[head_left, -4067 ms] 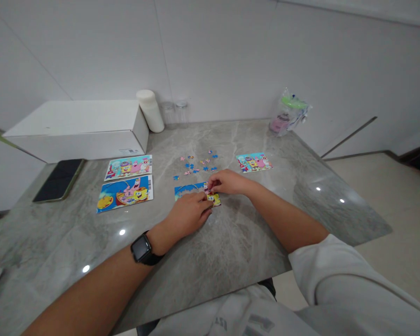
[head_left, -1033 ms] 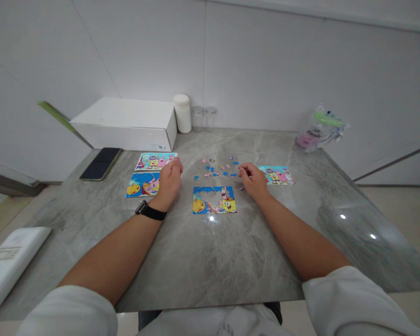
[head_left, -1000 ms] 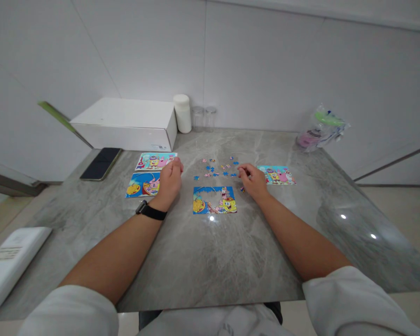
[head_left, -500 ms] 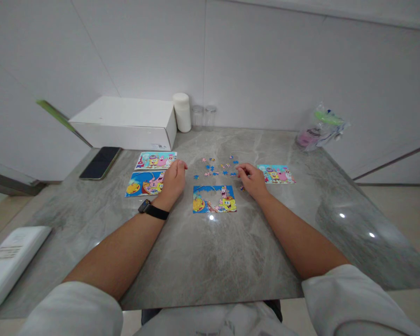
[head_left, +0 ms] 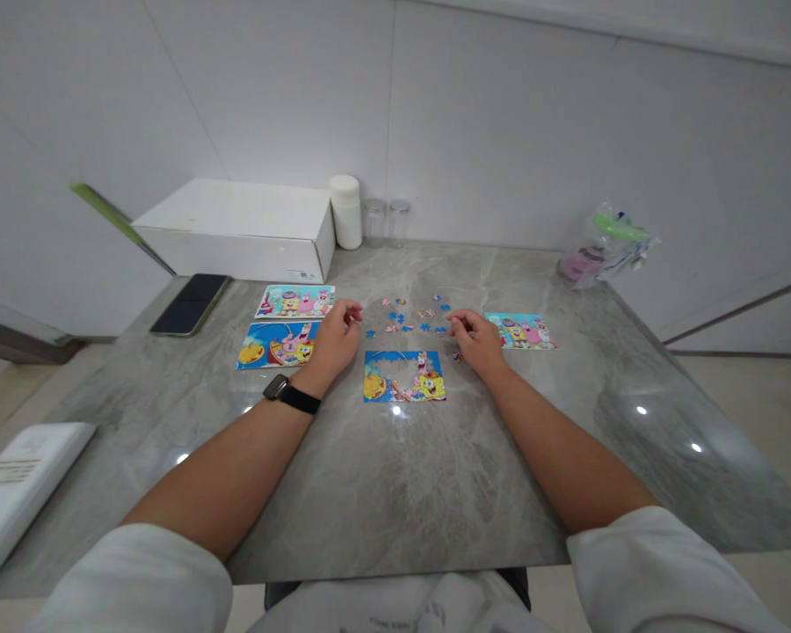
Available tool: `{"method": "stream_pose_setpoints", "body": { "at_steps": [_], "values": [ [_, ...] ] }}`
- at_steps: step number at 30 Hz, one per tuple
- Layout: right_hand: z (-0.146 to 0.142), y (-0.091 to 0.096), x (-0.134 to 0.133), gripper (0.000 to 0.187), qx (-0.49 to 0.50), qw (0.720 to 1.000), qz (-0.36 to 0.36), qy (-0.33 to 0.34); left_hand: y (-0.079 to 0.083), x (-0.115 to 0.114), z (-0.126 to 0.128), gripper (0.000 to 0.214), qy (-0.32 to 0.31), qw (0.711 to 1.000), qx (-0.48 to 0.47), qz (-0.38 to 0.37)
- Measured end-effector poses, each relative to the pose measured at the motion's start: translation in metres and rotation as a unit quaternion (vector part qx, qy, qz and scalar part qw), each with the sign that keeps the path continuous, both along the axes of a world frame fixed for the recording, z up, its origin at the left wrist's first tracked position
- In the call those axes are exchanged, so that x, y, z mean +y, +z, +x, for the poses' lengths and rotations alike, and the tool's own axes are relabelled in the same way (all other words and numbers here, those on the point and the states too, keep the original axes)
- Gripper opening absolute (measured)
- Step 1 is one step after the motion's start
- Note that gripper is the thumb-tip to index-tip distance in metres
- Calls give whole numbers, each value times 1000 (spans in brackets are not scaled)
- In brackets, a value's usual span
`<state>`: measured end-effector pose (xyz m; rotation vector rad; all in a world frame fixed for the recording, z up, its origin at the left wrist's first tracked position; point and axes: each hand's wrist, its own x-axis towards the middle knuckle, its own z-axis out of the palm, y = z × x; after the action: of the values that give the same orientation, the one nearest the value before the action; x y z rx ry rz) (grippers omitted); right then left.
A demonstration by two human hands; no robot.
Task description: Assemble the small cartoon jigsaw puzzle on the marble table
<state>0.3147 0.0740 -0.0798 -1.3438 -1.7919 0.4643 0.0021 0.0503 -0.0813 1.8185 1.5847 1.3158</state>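
A partly assembled cartoon jigsaw puzzle (head_left: 374, 387) lies flat on the table, with a grey gap in its upper middle. Behind it are scattered several loose puzzle pieces (head_left: 397, 317), mostly blue and pink. My left hand (head_left: 338, 341) rests left of these pieces, over the right edge of a blue cartoon picture (head_left: 273, 345). Its fingers are loosely bent and apart, with nothing visible in them. My right hand (head_left: 480, 341) lies at the right edge of the loose pieces, thumb and forefinger slightly apart and no piece visible between them. One dark piece (head_left: 458, 357) sits below that hand.
A light blue cartoon picture (head_left: 294, 301) lies at left, and a similar one (head_left: 531, 331) at right. Farther back stand a white box (head_left: 237, 237), a white bottle (head_left: 346, 214), two clear glasses (head_left: 399, 224) and a bagged cup (head_left: 590, 255). A phone (head_left: 190, 305) lies left.
My left hand has shifted slightly right, and its fingers have loosened apart. My right hand stays almost in place beside the loose pieces. The puzzle looks the same.
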Motion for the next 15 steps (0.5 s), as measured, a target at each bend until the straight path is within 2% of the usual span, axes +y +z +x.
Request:
{"method": "stream_pose_setpoints", "body": {
  "at_steps": [7, 12, 15],
  "values": [
    [0, -2, 0, 26, 3, 1000, -4, 9, 4, -4, 2, 17, 4, 987, 159, 4],
    [0, -2, 1, 26, -3, 1000, -2, 9, 5, -8, 2, 20, 43, 965, 257, -20],
    [-1, -2, 1, 25, -6, 1000, 0, 11, 6, -9, 2, 21, 42, 956, 288, -50]
  ]
}}
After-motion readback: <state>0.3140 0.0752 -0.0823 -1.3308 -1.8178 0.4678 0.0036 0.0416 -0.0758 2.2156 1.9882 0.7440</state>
